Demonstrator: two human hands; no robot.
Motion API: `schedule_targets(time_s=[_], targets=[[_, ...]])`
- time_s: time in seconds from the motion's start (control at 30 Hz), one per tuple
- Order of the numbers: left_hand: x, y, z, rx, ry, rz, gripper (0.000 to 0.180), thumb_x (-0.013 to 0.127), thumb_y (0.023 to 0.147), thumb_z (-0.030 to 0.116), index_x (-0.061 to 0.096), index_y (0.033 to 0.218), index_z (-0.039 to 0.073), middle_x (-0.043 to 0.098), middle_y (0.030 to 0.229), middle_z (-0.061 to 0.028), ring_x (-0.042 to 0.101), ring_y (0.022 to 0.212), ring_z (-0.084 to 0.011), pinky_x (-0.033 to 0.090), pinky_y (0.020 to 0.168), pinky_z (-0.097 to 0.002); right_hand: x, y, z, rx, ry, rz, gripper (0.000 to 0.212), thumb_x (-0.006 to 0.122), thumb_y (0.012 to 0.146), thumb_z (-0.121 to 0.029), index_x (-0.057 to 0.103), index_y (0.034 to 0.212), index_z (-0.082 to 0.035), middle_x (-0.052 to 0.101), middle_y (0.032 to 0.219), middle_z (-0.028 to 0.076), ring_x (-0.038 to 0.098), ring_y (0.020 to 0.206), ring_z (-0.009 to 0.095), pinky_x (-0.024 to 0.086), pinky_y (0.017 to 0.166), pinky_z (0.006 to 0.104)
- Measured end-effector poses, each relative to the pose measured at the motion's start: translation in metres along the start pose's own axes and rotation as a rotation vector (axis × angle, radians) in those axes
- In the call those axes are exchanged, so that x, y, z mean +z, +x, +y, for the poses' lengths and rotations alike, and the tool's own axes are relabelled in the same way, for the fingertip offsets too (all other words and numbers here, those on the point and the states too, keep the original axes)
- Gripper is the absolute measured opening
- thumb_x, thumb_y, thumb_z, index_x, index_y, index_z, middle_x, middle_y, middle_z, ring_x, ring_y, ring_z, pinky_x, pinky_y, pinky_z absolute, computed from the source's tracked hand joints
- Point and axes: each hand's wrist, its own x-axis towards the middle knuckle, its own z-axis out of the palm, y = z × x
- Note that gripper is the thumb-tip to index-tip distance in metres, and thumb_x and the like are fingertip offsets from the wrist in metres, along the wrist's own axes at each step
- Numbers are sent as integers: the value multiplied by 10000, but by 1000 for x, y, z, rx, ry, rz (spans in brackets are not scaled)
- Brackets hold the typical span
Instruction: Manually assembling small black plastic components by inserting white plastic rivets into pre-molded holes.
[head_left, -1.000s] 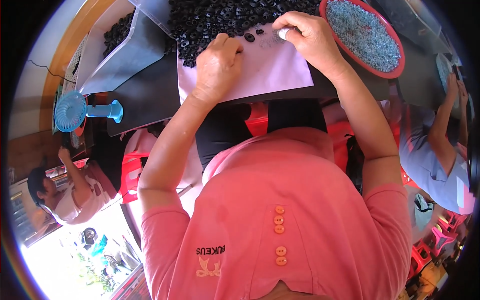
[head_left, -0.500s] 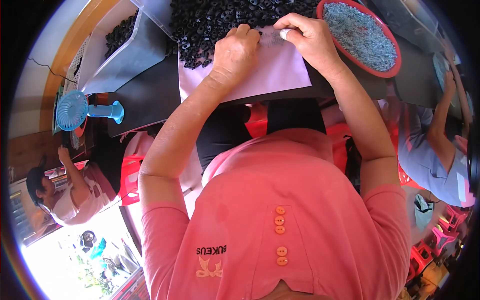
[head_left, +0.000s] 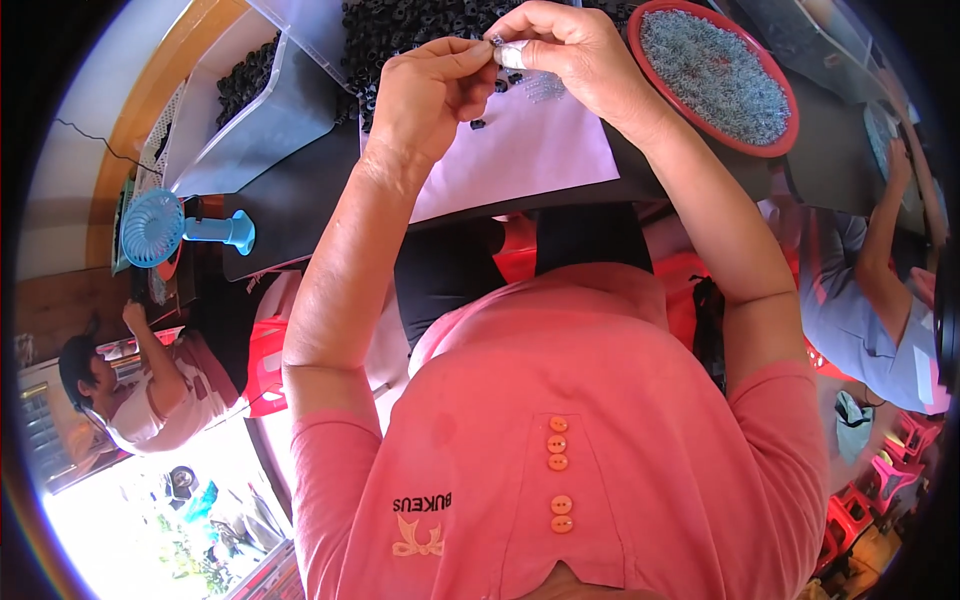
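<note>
Above pink sheet (head_left: 530, 160), left hand (head_left: 425, 92), right hand (head_left: 578, 48), now meeting at small piece (head_left: 495, 40).

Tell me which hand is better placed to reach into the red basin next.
Probably the right hand: the red basin sits just beyond its side, while the left hand is farther across, by the black parts. Both meet at the fingertips.

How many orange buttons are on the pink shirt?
5: three buttons in one group, two more below them in the picture.
</note>
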Motion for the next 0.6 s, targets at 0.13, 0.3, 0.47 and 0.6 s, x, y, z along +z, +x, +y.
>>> schedule_targets(time_s=[0.13, 0.3, 0.47, 0.6], targets=[[-3, 0, -3, -21, -20, -1, 137, 630, 913, 80, 653, 908, -55, 633, 748, -97, 546, 587, -129, 380, 488, -236, -1, 1, 11, -27, 46, 22, 92, 621, 840, -23, 664, 905, 27, 657, 801, 39, 617, 730, 106, 500, 674, 251], [-6, 0, -13, -86, -7, 39, 121, 630, 906, 71, 648, 893, -48, 634, 743, -95, 543, 581, -126, 373, 478, -238, -6, -2, 33, -47, -169, -8, 162, 607, 866, -46, 680, 1001, 6, 677, 858, 47, 637, 794, 109, 513, 745, 259], [-1, -3, -13, -107, 86, 76, 162, 580, 950, 117, 621, 902, -32, 611, 775, -75, 517, 607, -111, 357, 500, -228, -6, -3, 33, 15, -204, -5, 172, 588, 879, -31, 665, 1029, 7, 672, 885, 40, 626, 846, 97, 510, 783, 252], [2, -2, -13, -98, 109, 82, 163, 580, 948, 113, 624, 891, -33, 605, 754, -72, 518, 600, -109, 352, 494, -227, -6, -4, 37, -92, -220, 50, 156, 637, 855, -57, 689, 1000, -27, 701, 856, 45, 645, 761, 101, 505, 668, 245]])
